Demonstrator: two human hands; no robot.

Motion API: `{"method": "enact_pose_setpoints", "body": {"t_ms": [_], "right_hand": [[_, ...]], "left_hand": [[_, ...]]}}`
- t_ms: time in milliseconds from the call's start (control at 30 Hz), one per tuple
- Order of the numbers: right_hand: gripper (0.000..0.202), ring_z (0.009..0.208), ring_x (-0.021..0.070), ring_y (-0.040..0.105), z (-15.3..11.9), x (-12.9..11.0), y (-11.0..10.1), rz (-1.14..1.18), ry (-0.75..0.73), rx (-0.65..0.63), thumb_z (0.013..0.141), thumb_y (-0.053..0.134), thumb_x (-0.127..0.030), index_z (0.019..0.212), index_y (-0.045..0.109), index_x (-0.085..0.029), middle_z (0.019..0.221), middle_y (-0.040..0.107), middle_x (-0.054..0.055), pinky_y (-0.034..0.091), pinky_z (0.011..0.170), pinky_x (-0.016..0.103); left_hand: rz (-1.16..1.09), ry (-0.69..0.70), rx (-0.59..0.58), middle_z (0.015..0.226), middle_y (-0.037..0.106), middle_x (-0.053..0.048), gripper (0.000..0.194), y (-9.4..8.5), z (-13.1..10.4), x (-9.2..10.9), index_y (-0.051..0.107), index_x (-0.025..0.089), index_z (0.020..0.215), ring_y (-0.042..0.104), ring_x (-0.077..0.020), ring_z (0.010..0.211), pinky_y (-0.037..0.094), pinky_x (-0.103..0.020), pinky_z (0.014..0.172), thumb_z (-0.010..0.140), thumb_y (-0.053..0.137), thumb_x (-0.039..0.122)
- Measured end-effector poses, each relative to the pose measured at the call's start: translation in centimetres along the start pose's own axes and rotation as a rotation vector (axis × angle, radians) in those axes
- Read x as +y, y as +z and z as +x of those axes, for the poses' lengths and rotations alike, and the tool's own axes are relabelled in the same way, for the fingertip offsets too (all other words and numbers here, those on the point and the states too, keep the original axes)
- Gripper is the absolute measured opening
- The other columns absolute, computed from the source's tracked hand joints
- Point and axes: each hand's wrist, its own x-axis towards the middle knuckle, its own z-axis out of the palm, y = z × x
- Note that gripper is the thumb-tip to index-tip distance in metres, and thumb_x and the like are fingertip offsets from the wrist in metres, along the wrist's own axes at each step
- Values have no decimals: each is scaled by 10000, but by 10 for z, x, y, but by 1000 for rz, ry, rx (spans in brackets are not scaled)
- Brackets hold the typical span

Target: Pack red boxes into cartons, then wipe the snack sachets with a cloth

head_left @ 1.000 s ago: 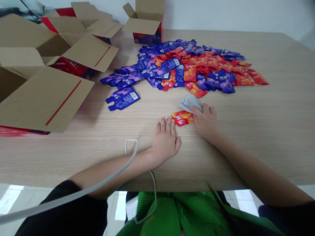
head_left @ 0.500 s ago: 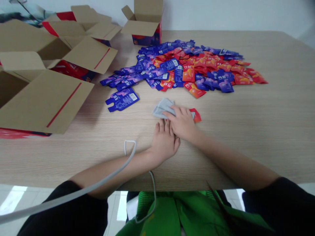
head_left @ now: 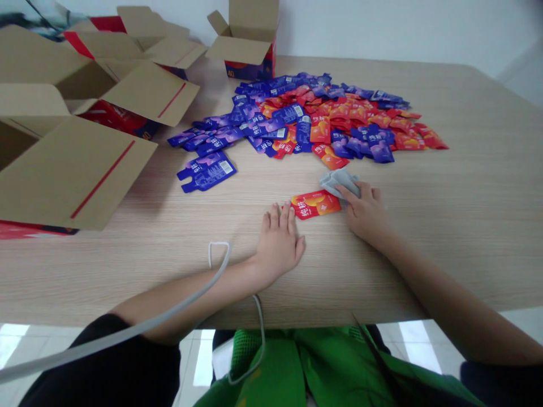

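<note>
A red and orange packet (head_left: 317, 204) lies flat on the table in front of me, printed with white characters. My left hand (head_left: 278, 243) rests flat on the tabletop, fingers stretched out, with its fingertips at the packet's left end. A folded light grey cloth (head_left: 338, 182) is gripped under the fingers of my right hand (head_left: 367, 215), at the packet's right end and partly over it. Behind the hands spreads a heap of blue packets (head_left: 254, 121) and red packets (head_left: 354, 110).
Open cardboard boxes (head_left: 89, 164) crowd the left side, flaps spread over the table (head_left: 424, 226). Another open box (head_left: 250, 69) stands behind the heap. A flat blue carton (head_left: 207, 171) lies left of my hands. A white cable (head_left: 169, 314) crosses in front of my left forearm.
My right hand has slid rightward with the cloth, uncovering most of the red packet. The left hand has stayed almost in place. The whole view has shifted slightly.
</note>
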Motion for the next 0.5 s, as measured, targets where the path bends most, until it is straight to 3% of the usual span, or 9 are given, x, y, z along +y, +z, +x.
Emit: {"method": "enact_pose_setpoints", "body": {"t_ms": [133,267,367,433,500], "right_hand": [[568,1158,310,510,17,-14,-13,111,48,24,943,333,-153,1463,556,-202,1299,544,180,434,957,489],[568,1232,292,472,31,-69,-28,234,-81,78,967,327,-158,1501,512,-214,1389,509,166,399,1010,458],[512,1212,302,464,29,-108,-25,210,-202,-11,984,387,-215,1462,563,-269,1476,485,127,388,980,458],[488,1198,307,462,25,-118,-19,170,-248,-76,984,418,-244,1442,582,-286,1484,502,109,381,957,461],[492,1198,316,454,22,-112,-12,131,-248,-89,975,439,-254,1448,573,-280,1474,518,111,375,955,470]], "left_hand": [[-5,6,17,1657,254,-233,724,2,0,-1,312,-15,1569,296,-448,1496,317,-555,1177,1001,373,429],[1,8,31,1656,252,-240,726,3,0,-1,326,-18,1561,288,-454,1498,308,-561,1178,995,380,433],[4,22,30,1602,366,-266,695,2,-1,-1,400,-32,1519,342,-453,1469,305,-566,1173,995,383,425],[0,31,21,1551,445,-273,674,1,-1,-1,445,-36,1490,375,-452,1448,307,-565,1170,998,379,420],[-5,31,17,1569,419,-271,687,1,-1,-1,420,-37,1507,348,-459,1462,312,-565,1168,1000,375,424]]}}
